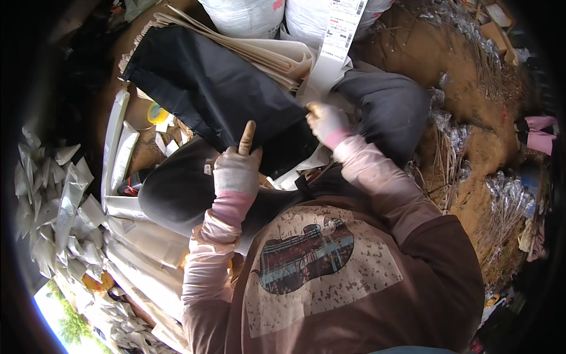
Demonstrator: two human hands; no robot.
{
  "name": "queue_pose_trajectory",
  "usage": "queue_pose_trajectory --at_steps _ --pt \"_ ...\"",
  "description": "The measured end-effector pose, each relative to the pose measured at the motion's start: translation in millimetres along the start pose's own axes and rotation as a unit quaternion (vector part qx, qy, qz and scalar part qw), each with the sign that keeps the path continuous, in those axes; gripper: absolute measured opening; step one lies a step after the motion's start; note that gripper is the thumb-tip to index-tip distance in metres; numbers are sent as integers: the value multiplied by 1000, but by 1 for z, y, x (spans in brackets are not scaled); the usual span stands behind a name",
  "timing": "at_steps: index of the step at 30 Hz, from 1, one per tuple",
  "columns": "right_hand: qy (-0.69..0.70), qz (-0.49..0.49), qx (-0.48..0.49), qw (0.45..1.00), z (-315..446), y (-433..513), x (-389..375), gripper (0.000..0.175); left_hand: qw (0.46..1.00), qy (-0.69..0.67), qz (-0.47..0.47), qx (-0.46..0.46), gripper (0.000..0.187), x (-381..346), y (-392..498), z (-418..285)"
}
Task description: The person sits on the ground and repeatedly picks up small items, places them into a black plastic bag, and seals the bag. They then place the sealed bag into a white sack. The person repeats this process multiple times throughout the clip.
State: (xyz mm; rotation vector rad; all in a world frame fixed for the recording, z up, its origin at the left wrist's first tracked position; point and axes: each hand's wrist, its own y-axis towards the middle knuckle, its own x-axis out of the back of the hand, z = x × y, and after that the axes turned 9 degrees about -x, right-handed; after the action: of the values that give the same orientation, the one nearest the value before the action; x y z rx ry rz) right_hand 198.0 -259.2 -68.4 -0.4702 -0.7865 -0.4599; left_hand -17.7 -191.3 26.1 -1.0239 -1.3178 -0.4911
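A black plastic sheet or bag [212, 84] lies slanting over my lap. My left hand [237, 172], in a stained white knit glove with a pink cuff, is curled at its near edge with the index finger stretched out over the plastic. My right hand [326, 123], gloved alike and slightly blurred, is closed at the right corner of the black plastic. Beneath and beyond it is a stack of folded pale paper sheets [261, 55]. A strip of printed labels [340, 33] hangs just beyond my right hand, its lower part blank.
White sacks [243, 15] stand in front. Many wrapped white packets [68, 212] are heaped at the left, near long pale packages [146, 265]. A yellow tape roll [157, 113] lies by my knee. Bundles of plastic-wrapped stems [451, 141] lie on the brown ground at the right.
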Motion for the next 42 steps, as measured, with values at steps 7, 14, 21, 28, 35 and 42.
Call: queue_pose_trajectory --at_steps 7,14,21,28,35,42 --pt "-24 -63 -12 998 -16 24 72 14 980 36 -175 -93 13 -5 -16 4" --pt "209 45 322 922 63 -42 73 11 895 -206 -339 -203 43 -3 9 13" --pt "102 23 322 941 84 -64 53 14 894 -225 -313 -228 33 14 12 13" --pt "189 28 425 885 82 -57 62 12 894 -218 -337 -198 25 24 13 12" --pt "323 145 331 875 72 -34 103 29 883 -167 -368 -239 26 45 22 16" --pt "125 63 355 924 101 -49 79 16 893 -105 -354 -256 28 45 22 13"
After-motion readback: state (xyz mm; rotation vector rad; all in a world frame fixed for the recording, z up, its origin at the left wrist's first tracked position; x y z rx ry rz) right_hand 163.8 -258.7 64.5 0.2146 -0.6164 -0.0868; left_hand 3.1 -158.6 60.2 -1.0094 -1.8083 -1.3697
